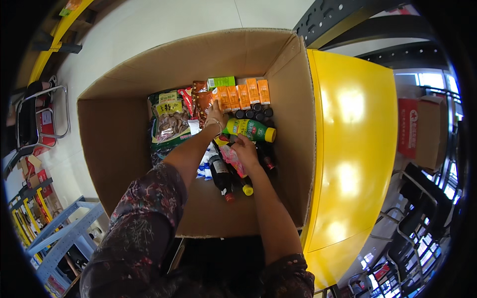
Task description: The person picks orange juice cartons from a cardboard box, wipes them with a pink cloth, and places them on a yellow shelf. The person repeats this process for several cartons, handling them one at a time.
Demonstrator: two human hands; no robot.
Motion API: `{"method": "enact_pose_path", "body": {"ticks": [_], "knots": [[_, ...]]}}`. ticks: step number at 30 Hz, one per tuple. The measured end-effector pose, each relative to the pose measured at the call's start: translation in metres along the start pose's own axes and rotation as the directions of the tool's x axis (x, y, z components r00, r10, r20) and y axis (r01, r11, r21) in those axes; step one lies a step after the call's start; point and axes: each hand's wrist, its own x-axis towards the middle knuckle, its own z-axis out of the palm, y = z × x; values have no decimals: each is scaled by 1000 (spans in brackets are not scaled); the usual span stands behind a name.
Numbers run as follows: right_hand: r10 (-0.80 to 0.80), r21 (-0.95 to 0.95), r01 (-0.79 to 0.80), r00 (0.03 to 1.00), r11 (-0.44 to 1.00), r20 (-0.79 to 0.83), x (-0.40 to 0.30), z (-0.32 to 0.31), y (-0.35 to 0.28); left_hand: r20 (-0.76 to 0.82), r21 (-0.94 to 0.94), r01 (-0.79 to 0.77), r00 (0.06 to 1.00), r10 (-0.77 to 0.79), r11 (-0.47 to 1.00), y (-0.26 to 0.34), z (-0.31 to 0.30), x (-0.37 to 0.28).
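A large open cardboard box (pixel 115 130) lies before me, and both my arms reach into it. The fingers of my left hand (pixel 217 116) are at the left end of a row of orange drink cartons (pixel 243 96); whether they grip one is not clear. My right hand (pixel 246 152) is beside a pink plastic packet (pixel 231 158), its fingertips close to a green bottle with a yellow cap (pixel 250 128). Its grip is hidden by the hand itself. Below the packet lie a dark bottle with a red cap (pixel 221 175) and a bottle's yellow cap (pixel 248 190).
Dark-capped bottles (pixel 257 111), a green carton (pixel 221 81), brown packets (pixel 204 100) and a large bag of dried food (pixel 171 119) fill the box's far part. A yellow panel (pixel 346 149) borders the box on the right. At left stand a blue-grey metal frame (pixel 67 231) and a chair (pixel 56 111).
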Motion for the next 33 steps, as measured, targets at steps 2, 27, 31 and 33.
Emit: {"method": "enact_pose_path", "body": {"ticks": [2, 27, 31, 33], "knots": [[73, 136, -79, 996, 988, 49, 5, 4, -17, 17, 99, -112, 994, 111, 989, -11, 9, 35], [-100, 73, 104, 993, 992, -60, 59, 49, 31, -452, 5, -381, 824, 342, 925, -51, -6, 39], [-47, 43, 45, 998, 998, 47, 9, 3, 11, -198, -520, -351, 936, 290, 779, -37, -19, -31], [-75, 135, 50, 978, 990, 193, -22, -13, -14, -40, -772, -249, 937, 347, 585, -29, -28, -74]]}}
